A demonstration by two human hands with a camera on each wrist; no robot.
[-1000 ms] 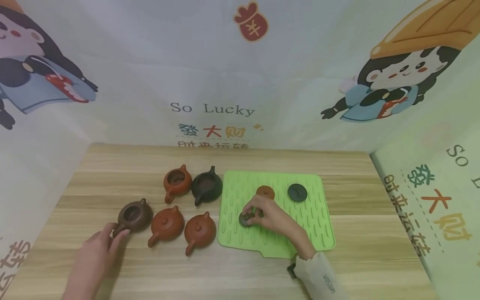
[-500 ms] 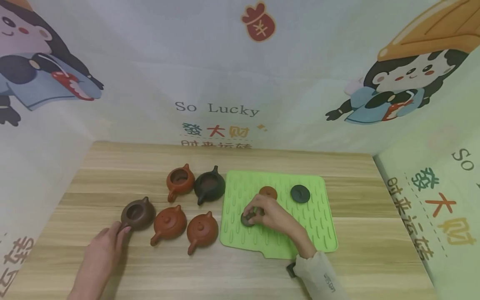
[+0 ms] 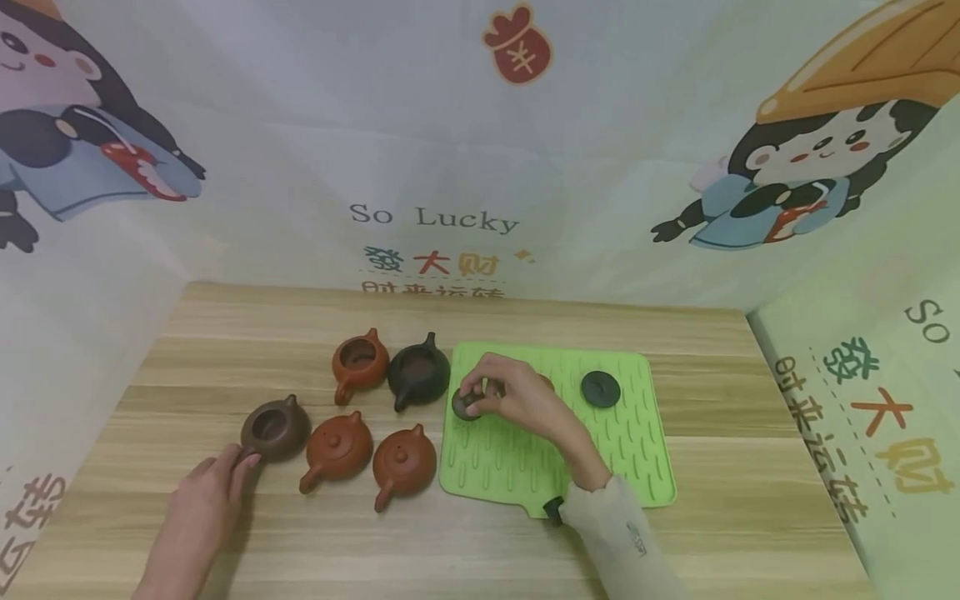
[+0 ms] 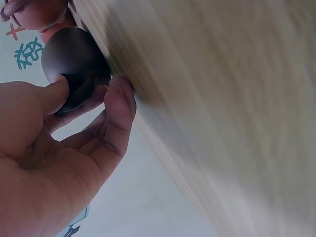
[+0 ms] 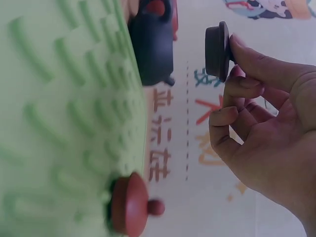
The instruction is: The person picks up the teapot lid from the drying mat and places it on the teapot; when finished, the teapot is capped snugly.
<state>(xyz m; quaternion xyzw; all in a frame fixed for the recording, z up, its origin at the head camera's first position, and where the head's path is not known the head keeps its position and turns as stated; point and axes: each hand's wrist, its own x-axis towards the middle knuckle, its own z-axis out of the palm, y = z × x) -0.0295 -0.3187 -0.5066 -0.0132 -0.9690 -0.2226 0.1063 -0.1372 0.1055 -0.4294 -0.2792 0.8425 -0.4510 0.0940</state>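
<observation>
My left hand [image 3: 202,504] pinches the handle of a brown teapot [image 3: 279,429], which stands lidless at the left of the group. In the left wrist view the thumb and fingers close round that handle. My right hand [image 3: 521,396] holds a dark brown teapot lid [image 5: 217,52] by its knob, raised above the green mat [image 3: 491,467]. On the mat lie a black lid [image 3: 601,389] and a reddish lid [image 5: 132,205]; the right hand mostly covers the reddish one in the head view.
A lidless orange teapot [image 3: 360,363] and a lidless black teapot [image 3: 420,373] stand behind. Two lidded orange teapots [image 3: 339,447] stand in front, between the brown teapot and the mat. Printed cloth walls [image 3: 300,150] border the wooden table [image 3: 360,550].
My right hand has lifted the brown lid off the mat and moved it a little left and away from me. The left hand keeps its hold on the brown teapot's handle.
</observation>
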